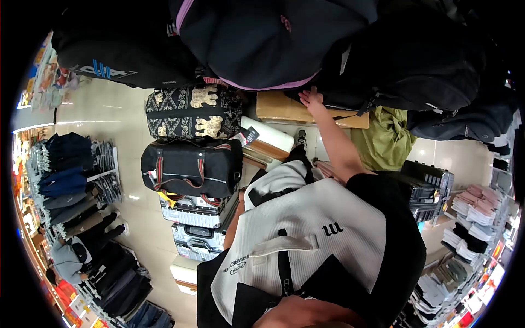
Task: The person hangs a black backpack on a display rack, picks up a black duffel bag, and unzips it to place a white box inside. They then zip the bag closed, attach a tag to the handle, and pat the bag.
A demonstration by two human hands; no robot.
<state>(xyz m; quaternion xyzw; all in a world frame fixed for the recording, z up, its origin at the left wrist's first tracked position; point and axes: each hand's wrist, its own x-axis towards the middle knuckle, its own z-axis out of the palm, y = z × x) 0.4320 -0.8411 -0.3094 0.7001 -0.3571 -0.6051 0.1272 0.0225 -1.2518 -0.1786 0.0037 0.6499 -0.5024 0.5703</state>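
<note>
My right hand (311, 98) reaches forward with its fingers apart, right at the lower edge of a dark backpack with purple piping (268, 49). Just beneath it lies a brown cardboard box (279, 107), and olive-green cloth (385, 139) bunches up to the right of my forearm. My left hand (240, 200) is low beside a black duffel bag with striped handles (191, 169); its fingers are mostly hidden. Beyond that bag sits an elephant-print bag (194, 112). A white strapped bag or garment front (306, 229) covers my chest.
Silver hard cases (197, 238) stand below the duffel, and a black case (424, 188) is at right. More black bags (410, 65) hang ahead. Clothes racks (71, 169) and a person in grey (74, 262) are at left; folded clothes (473, 210) fill shelves at right.
</note>
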